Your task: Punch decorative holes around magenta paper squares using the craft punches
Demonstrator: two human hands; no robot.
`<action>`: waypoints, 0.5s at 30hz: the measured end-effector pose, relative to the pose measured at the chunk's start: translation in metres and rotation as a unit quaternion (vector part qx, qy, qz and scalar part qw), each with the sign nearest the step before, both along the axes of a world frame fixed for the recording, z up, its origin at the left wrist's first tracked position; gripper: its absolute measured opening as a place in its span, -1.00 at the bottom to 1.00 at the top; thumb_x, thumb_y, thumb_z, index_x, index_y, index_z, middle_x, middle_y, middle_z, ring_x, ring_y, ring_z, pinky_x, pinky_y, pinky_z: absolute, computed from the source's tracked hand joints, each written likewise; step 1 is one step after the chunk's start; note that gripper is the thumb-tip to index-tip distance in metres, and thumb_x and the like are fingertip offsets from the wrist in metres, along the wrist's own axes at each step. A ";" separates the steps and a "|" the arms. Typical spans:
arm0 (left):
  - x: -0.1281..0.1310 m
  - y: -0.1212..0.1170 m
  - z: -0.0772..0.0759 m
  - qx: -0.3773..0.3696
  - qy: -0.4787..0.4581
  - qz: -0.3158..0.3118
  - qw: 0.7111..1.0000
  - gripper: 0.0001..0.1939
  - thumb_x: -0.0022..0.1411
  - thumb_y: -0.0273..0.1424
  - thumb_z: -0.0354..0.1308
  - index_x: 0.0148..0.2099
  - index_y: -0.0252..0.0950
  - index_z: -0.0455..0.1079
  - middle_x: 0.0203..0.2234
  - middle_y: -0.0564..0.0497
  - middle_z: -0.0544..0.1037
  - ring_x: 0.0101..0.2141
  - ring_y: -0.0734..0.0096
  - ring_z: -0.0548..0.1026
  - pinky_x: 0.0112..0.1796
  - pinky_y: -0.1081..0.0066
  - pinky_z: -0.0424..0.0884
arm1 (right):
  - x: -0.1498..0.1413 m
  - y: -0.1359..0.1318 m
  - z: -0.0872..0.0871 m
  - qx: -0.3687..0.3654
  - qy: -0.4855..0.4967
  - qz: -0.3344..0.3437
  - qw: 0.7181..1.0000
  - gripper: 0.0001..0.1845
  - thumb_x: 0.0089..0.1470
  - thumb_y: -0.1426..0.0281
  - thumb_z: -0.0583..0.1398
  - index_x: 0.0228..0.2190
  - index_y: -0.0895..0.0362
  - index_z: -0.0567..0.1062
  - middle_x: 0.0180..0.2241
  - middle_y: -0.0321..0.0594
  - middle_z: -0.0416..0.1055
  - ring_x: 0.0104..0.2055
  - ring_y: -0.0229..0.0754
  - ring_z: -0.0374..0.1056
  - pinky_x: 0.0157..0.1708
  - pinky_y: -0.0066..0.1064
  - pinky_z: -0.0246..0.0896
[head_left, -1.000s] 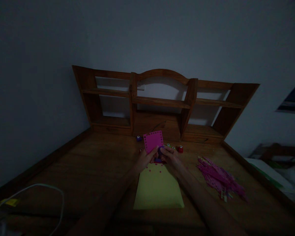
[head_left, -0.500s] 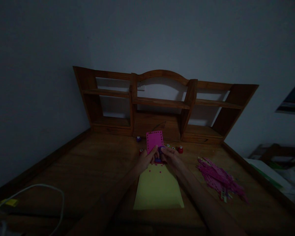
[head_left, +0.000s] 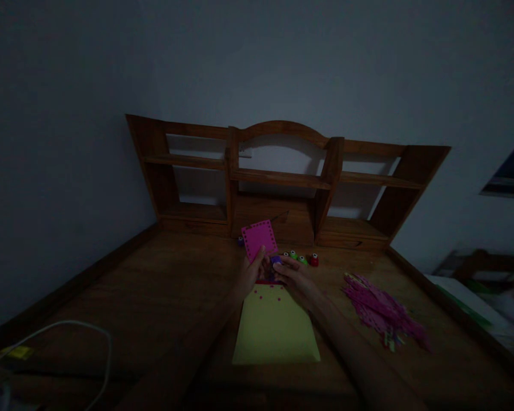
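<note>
My left hand [head_left: 252, 273] is closed on a pink sheet of paper [head_left: 259, 238], which tilts up to the left and has small holes along its edges. In my right hand [head_left: 293, 271] is a small purple craft punch [head_left: 276, 260], held close to the paper's lower edge. Whether the paper sits in the punch's slot is hidden by my fingers. Below both hands lies a yellow sheet [head_left: 276, 331] with several small pink dots on its upper part.
Green punches [head_left: 293, 254], a red punch [head_left: 314, 260] and another purple punch [head_left: 240, 241] stand behind my hands. A pile of pink paper strips [head_left: 381, 308] lies at right. A wooden shelf [head_left: 278, 180] backs the desk; a white cable [head_left: 77, 323] crosses the left front.
The pink paper has turned and tilted to the left. My right hand and the purple punch have shifted slightly, and the punch shows more clearly between my fingers.
</note>
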State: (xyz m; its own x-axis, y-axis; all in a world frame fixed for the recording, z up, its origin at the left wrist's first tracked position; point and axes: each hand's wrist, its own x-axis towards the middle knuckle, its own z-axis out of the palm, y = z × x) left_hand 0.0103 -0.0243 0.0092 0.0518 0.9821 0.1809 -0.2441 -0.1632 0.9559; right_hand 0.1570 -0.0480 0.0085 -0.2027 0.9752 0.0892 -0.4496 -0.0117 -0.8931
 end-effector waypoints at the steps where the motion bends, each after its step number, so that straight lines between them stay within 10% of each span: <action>1: 0.000 0.001 0.000 -0.001 -0.006 -0.003 1.000 -0.46 0.11 0.10 0.12 -0.48 -0.32 0.34 -0.70 0.08 0.35 -0.71 0.55 0.24 -0.64 0.49 0.09 | 0.000 -0.001 0.001 -0.001 0.001 0.003 1.000 -0.68 -0.18 0.42 0.43 -0.29 0.18 0.58 -0.30 -0.18 0.54 -0.42 -0.32 0.42 -0.36 -0.49 0.34; 15: -0.002 0.005 -0.002 -0.002 -0.019 -0.025 1.000 -0.41 0.13 0.13 0.07 -0.56 -0.32 0.31 -0.73 0.08 0.29 -0.73 0.57 0.22 -0.65 0.50 0.11 | 0.010 0.017 -0.008 -0.083 0.114 0.041 0.989 -0.68 0.13 0.17 0.20 -0.35 0.20 0.50 -0.44 -0.08 0.54 -0.62 -0.35 0.29 -0.61 -0.56 0.24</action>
